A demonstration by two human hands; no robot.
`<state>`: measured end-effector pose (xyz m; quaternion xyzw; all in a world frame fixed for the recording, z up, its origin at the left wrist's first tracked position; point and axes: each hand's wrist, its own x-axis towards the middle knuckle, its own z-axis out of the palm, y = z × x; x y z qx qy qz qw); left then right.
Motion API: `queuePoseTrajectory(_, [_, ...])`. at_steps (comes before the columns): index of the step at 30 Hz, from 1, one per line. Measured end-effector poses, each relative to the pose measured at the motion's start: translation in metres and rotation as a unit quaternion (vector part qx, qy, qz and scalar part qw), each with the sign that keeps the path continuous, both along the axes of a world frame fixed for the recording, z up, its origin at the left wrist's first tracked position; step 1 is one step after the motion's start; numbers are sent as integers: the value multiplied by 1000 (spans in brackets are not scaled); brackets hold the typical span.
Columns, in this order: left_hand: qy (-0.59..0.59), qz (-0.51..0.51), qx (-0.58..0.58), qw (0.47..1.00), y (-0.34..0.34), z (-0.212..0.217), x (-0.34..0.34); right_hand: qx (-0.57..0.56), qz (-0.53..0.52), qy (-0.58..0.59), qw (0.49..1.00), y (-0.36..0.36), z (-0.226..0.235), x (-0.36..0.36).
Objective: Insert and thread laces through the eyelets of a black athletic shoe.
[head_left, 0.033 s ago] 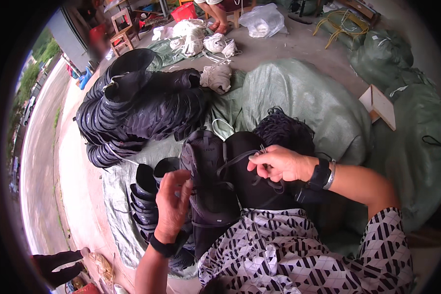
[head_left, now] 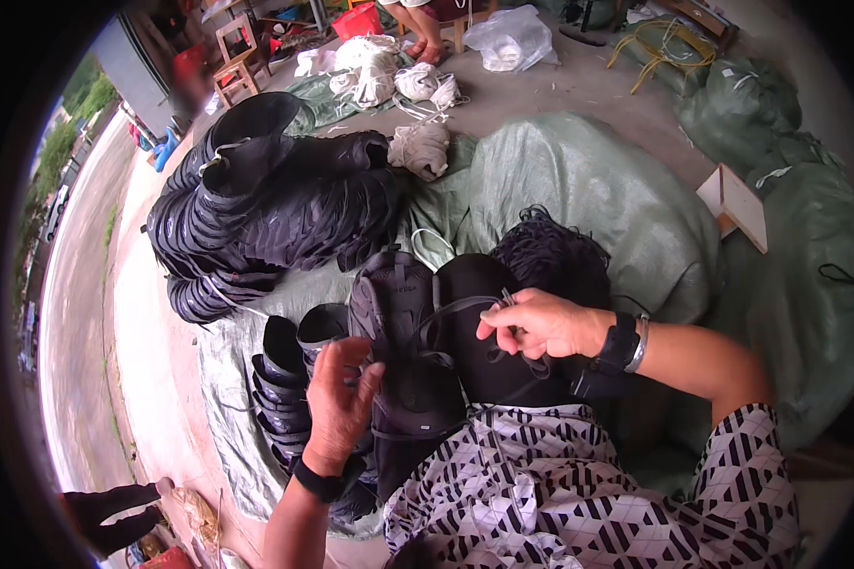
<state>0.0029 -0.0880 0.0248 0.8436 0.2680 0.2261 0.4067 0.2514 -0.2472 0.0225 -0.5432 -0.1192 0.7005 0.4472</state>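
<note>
In the head view, a dark shoe (head_left: pixel 389 303) was seen in front of the person's body, between the two hands, its rounded end turned toward the patterned shirt (head_left: pixel 531 484). The left hand (head_left: pixel 342 398) was held just beside the shoe's left side, its fingers bent and its thumb parted from them by a clear gap; nothing was seen gripped in it, and whether the shoe was touched by the fingertips could not be told. By the right hand (head_left: pixel 546 324), a dark lace (head_left: pixel 460 304) was pinched, thumb and forefinger brought together on it and the other fingers curled in below. A slim greyish tip (head_left: pixel 508 297) was shown above the pinch, its kind too small to be made out. Beyond the right hand, a bunch of dark laces (head_left: pixel 550 251) was laid against a green sack (head_left: pixel 588 180). To the left, dark curved pieces were stacked in a large pile (head_left: pixel 285 204), and a smaller stack (head_left: pixel 277 389) was set near the left hand
</note>
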Motion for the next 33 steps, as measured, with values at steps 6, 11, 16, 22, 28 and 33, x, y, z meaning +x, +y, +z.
queuePoseTrajectory(6, [-91,7,-300,950,-2,-23,-3,60,70,-95,991,12,-2,-41])
queuePoseTrajectory(11, [-36,-33,-445,894,9,-7,-7,164,50,-248,953,14,-18,-53])
queuePoseTrajectory(16, [81,-98,-59,990,7,4,-8,240,-5,-441,865,12,-22,-57])
queuePoseTrajectory(22, [71,-37,97,992,-5,5,8,348,0,-604,717,22,-27,-55])
queuePoseTrajectory(28, [21,-41,178,983,-11,-5,15,318,93,-678,657,16,-20,-57])
queuePoseTrajectory(33, [74,-76,111,988,-17,2,26,321,10,-600,733,8,-25,-60])
